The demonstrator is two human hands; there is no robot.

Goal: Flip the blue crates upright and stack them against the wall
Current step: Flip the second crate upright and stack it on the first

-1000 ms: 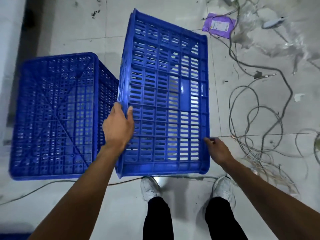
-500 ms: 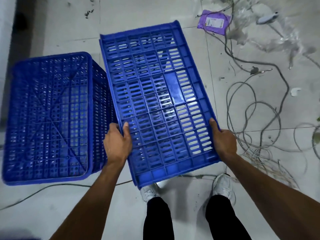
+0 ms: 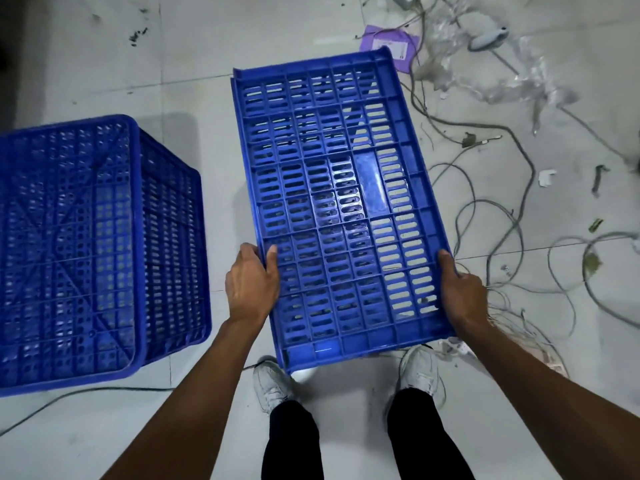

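Both hands clamp the crate [image 3: 341, 209]: left hand [image 3: 251, 284] and right hand [image 3: 462, 292] on opposite edges near its close end, held above the floor [image 3: 194, 46], slatted side up. Second crate [image 3: 86, 244] sits left, apart. Looks stiff, light, bulky; edges seem the best hold.

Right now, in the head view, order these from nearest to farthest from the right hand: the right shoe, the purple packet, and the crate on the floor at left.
From the right hand:
1. Right shoe, just below the hand, by the held crate's near edge.
2. Crate on the floor, far across to the left.
3. Purple packet, far up the frame, past the held crate.
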